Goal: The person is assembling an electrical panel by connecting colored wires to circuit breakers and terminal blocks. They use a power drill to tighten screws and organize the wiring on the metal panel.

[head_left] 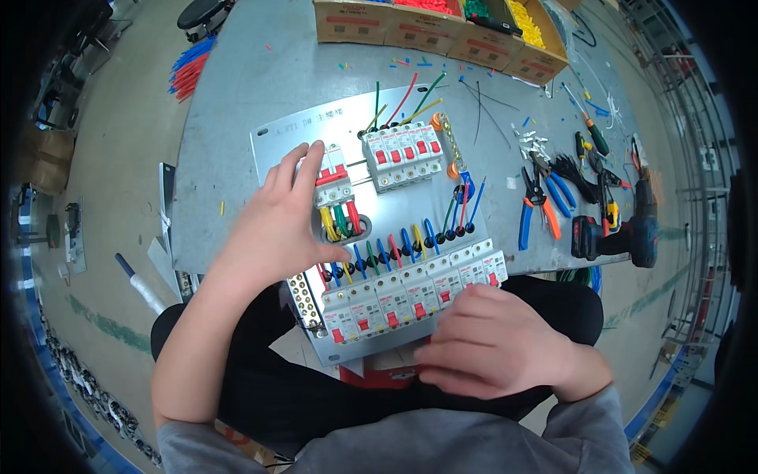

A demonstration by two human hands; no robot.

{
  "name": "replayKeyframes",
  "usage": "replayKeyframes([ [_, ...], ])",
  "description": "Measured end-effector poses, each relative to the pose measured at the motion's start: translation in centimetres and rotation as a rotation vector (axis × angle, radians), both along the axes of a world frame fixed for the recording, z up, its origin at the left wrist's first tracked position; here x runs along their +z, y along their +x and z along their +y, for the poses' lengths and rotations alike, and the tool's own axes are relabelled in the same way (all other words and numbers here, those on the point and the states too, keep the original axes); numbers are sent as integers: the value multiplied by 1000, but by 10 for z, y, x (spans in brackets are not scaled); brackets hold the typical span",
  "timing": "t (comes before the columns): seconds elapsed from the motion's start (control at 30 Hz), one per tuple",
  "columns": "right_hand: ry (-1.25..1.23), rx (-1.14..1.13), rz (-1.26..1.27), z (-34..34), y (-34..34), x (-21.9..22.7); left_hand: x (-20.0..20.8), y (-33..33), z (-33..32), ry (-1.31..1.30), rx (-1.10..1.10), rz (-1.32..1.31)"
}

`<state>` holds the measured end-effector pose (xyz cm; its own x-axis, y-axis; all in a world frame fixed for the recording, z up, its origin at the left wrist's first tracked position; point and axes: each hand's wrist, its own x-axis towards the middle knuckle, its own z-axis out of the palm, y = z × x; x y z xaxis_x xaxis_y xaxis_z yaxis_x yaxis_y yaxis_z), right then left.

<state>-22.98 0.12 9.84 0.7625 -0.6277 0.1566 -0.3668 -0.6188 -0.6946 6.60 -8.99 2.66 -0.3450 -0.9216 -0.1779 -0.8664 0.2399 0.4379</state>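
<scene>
A metal mounting plate (276, 146) leans from the table edge over my lap. My left hand (276, 221) lies over its left part, thumb apart, fingers stretched along a circuit breaker (333, 189) with red levers. Yellow, green and red wires (339, 221) leave that breaker beside my thumb. My right hand (493, 344), slightly blurred, hovers at the plate's lower right with curled fingers; whatever it holds, if anything, is hidden. Near it runs a long row of breakers (392, 308), with short coloured wires (395, 251) standing above. Another breaker block (403, 154) sits at the plate's upper middle.
Cardboard boxes (422, 31) of coloured caps stand at the table's far edge. To the right lie orange-and-blue pliers (539, 209), a green-handled screwdriver (596, 136) and a cordless drill (624, 233). Small coloured scraps dot the table (221, 150). A brass terminal strip (304, 302) edges the plate.
</scene>
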Motion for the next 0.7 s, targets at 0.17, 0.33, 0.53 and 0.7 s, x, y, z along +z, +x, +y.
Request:
replayKeyframes([
  [0.17, -7, -66, 179, -18, 6, -14, -1, -1, 11, 93, 69, 73],
  [0.33, 25, -78, 282, -21, 21, -31, -5, -6, 17, 163, 131, 155],
  [0.53, 29, 9, 458, -23, 34, -47, -15, -8, 15, 170, 146, 165],
  [0.7, 40, 6, 476, -24, 34, -47, -14, -13, 14, 171, 149, 119],
])
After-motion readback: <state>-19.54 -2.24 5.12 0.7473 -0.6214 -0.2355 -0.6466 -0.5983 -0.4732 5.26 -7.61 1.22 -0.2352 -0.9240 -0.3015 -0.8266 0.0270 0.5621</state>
